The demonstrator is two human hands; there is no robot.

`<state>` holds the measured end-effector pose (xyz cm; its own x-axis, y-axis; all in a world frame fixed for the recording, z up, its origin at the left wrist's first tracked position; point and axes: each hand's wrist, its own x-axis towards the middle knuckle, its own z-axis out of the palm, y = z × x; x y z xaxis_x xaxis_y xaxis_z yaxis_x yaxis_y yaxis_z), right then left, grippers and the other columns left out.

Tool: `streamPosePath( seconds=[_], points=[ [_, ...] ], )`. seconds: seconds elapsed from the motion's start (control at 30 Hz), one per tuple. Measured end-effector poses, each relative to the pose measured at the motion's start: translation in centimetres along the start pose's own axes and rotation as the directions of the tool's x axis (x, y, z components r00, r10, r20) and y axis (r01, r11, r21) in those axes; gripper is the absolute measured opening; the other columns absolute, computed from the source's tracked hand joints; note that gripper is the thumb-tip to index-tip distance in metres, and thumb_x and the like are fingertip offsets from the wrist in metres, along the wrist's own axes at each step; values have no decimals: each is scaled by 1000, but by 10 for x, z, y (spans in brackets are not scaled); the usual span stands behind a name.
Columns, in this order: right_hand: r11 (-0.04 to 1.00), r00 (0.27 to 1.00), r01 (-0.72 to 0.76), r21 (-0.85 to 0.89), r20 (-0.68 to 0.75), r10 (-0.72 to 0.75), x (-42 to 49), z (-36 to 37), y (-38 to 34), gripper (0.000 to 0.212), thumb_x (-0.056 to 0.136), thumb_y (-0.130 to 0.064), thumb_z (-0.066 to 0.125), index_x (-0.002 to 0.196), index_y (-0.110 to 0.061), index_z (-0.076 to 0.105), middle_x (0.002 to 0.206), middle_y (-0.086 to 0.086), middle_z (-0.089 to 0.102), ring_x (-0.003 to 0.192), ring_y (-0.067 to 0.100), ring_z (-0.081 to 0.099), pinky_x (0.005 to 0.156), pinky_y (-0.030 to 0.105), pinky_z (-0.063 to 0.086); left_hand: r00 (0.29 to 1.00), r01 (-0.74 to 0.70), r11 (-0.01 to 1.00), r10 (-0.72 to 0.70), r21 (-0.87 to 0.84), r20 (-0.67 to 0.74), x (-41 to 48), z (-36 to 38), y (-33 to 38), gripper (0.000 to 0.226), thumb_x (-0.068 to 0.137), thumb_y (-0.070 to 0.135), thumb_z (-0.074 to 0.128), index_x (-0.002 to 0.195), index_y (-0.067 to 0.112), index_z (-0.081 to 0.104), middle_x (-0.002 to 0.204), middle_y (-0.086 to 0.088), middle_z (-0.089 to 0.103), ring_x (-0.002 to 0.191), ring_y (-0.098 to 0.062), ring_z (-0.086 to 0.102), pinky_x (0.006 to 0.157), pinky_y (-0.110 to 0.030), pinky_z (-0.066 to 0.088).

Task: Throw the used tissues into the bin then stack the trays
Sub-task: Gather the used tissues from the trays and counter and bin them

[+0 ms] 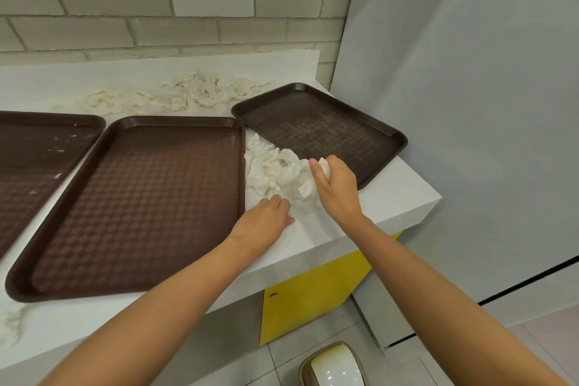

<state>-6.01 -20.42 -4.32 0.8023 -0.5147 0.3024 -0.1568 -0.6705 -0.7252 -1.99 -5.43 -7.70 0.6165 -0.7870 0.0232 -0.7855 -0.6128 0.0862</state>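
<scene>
Three brown trays lie on the white counter: a left tray (37, 160) cut off by the frame edge, a middle tray (141, 204), and a right tray (322, 128) set at an angle near the corner. A heap of crumpled white tissues (272, 169) sits between the middle and right trays. My right hand (336, 188) grips the right side of that heap, fingers curled round tissue. At the heap's near edge my left hand (266, 222) rests on the counter with its fingers curled against the tissues. A bin (335, 367) with a white lid stands on the floor below.
More crumpled tissues (175, 97) are strewn along the back of the counter (391, 204) by the brick wall. A few tissues (12, 323) lie at the counter's front left. A yellow cabinet front (313, 298) is under the counter. A grey wall panel stands at right.
</scene>
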Motion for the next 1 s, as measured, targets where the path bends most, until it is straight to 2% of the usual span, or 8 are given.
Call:
streamPosePath(
  seconds=[0.17, 0.27, 0.4, 0.53, 0.63, 0.77, 0.9, 1.0],
  points=[
    [1000, 1000, -16, 4, -24, 16, -3, -2, 2, 33, 92, -27, 53, 66, -13, 39, 62, -7, 39, 57, 6, 35, 53, 16, 30, 997, 74, 995, -74, -63, -1, 2, -4, 2, 33, 102, 30, 28, 113, 4, 45, 114, -13, 49, 94, -30, 56, 66, -35, 42],
    [998, 999, -29, 49, -45, 32, -5, -5, 1, 34, 88, -18, 54, 61, -14, 34, 58, -7, 36, 54, 6, 32, 50, 14, 29, 986, 155, 961, -166, -229, -28, 1, -11, 2, 31, 102, 28, 30, 111, 4, 47, 115, -13, 48, 95, -33, 56, 72, -35, 42],
    [993, 996, -70, 99, -47, 75, -7, -9, 1, 25, 88, -15, 54, 67, -10, 40, 59, -8, 40, 54, 6, 35, 48, 13, 35, 951, 166, 903, -253, -396, -177, 1, -15, 1, 29, 99, 30, 41, 96, 3, 53, 97, -9, 51, 84, -28, 54, 68, -32, 37],
    [988, 996, -75, 137, -28, 80, -10, -12, 1, 18, 91, -16, 52, 78, -10, 42, 63, -9, 44, 56, 6, 41, 50, 13, 36, 891, 148, 768, -376, -624, -252, 3, -17, 0, 28, 94, 25, 54, 73, 11, 42, 71, -7, 57, 63, -18, 49, 53, -19, 31],
    [987, 998, -66, 144, -3, 67, -12, -14, 2, 13, 93, -17, 52, 86, -12, 42, 68, -10, 45, 60, 6, 43, 55, 18, 38, 847, 126, 659, -461, -741, -266, 3, -21, 5, 37, 94, 21, 54, 63, 20, 33, 71, -9, 64, 58, -8, 52, 52, -11, 36],
    [986, 999, -34, 165, 31, 30, -17, -16, 4, 12, 93, -18, 53, 90, -14, 42, 72, -12, 47, 63, 6, 46, 59, 23, 43, 807, 168, 609, -537, -775, -246, 4, -28, 13, 39, 95, 25, 51, 63, 23, 30, 59, 2, 48, 50, -9, 40, 50, -13, 35],
    [987, 998, 27, 160, 48, -35, -23, -20, 9, 16, 91, -26, 58, 87, -16, 46, 70, -14, 50, 61, 4, 49, 56, 14, 41, 775, 207, 583, -587, -786, -231, 1, -32, 24, 41, 94, 35, 50, 62, 19, 31, 54, 3, 40, 50, -10, 36, 50, -18, 30],
    [990, 995, 72, 124, 67, -80, -28, -24, 14, 23, 86, -28, 64, 80, -14, 47, 66, -7, 51, 58, 7, 45, 54, 16, 38, 754, 202, 557, -613, -806, -235, -3, -32, 36, 47, 93, 39, 51, 59, 16, 29, 51, 4, 37, 49, -11, 34, 52, -24, 31]
  ],
)
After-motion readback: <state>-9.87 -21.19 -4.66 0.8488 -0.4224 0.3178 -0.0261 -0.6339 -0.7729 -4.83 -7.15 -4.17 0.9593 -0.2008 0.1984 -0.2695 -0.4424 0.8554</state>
